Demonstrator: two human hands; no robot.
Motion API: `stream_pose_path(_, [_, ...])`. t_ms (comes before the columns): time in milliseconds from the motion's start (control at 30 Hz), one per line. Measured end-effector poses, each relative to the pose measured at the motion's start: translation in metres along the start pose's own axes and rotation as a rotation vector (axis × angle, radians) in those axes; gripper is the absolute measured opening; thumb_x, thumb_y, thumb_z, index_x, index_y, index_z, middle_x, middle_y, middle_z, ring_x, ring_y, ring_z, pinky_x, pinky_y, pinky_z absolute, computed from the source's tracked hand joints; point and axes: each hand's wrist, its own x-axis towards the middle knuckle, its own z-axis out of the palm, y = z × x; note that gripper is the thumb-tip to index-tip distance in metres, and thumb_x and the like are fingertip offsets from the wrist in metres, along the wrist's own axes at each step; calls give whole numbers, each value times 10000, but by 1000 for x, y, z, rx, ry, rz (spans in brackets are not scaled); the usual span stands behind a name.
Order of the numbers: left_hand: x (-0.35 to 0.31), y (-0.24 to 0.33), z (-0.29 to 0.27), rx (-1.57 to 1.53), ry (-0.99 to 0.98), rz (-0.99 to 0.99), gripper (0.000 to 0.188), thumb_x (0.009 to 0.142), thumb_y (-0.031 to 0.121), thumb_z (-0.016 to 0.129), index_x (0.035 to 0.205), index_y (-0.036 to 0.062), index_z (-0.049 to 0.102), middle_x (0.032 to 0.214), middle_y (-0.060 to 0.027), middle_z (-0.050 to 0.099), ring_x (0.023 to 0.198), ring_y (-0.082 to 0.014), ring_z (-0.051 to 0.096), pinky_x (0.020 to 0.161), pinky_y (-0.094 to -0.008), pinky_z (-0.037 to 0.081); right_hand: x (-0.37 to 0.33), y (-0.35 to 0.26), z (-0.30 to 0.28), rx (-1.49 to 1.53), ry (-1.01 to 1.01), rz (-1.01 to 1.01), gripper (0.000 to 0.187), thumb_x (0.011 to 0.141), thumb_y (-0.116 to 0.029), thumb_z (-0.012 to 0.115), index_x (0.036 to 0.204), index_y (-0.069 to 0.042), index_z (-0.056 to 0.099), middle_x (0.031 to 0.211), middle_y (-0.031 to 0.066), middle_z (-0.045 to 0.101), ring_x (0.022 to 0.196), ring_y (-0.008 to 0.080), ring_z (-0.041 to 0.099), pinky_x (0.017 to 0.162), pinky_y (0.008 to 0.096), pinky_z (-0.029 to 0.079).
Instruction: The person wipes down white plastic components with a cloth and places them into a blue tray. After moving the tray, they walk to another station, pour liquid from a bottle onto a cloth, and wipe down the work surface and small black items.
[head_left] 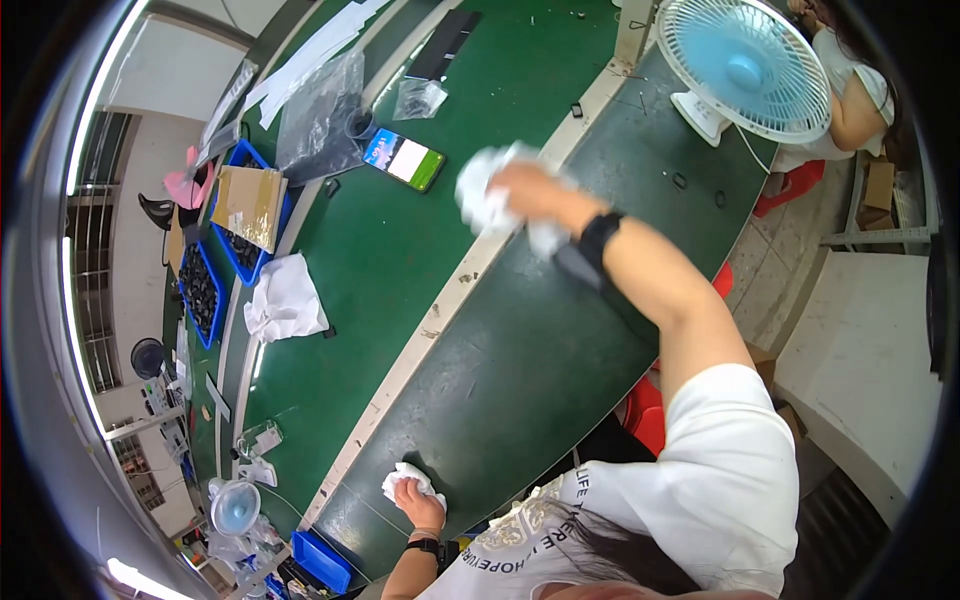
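Observation:
My right hand (535, 190), smeared by motion, is out over the pale rail (462, 275) between the green belt and the dark green bench top. It grips a crumpled white cloth (482, 195). Close to the bench's near left part, my left hand (418, 503) is closed over another bunched white cloth (402, 474), resting on the surface. A lit phone (404, 160) lies face up on the green belt, left of my right hand.
Beyond the phone lie a clear plastic bag (325, 115) and a white sheet (285, 298). Blue trays (203, 290) of small black parts stand at left, a cardboard piece (248, 205) on one. A fan (745, 70) stands at the far right, near another person (850, 85).

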Motion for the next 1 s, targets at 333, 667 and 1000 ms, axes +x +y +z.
stream_pose_path(333, [2, 1, -4, -2, -16, -10, 451, 603, -101, 462, 1034, 24, 421, 1060, -193, 430, 1026, -378, 403, 899, -478, 305, -6, -57, -53, 736, -536, 98, 382, 612, -27, 500, 987, -14, 571, 875, 102, 618, 765, 174, 565, 698, 311, 468])
stream_pose_path(667, [-2, -7, 3, -7, -24, -1, 452, 604, -70, 478, 1041, 34, 427, 1087, -190, 415, 1043, -386, 391, 909, -486, 295, 109, 49, -51, -616, 377, 518, 416, 706, -102, 527, 1114, -184, 538, 1052, 107, 565, 959, 325, 510, 792, 389, 450])
stream_pose_path(1000, [-2, -5, -1, -29, -22, -28, 452, 604, -69, 477, 1041, 42, 443, 1089, -167, 418, 1053, -377, 388, 913, -484, 293, -17, -77, -45, 626, -268, 92, 431, 629, -7, 462, 1043, -35, 577, 941, 94, 607, 898, 196, 562, 811, 287, 427])
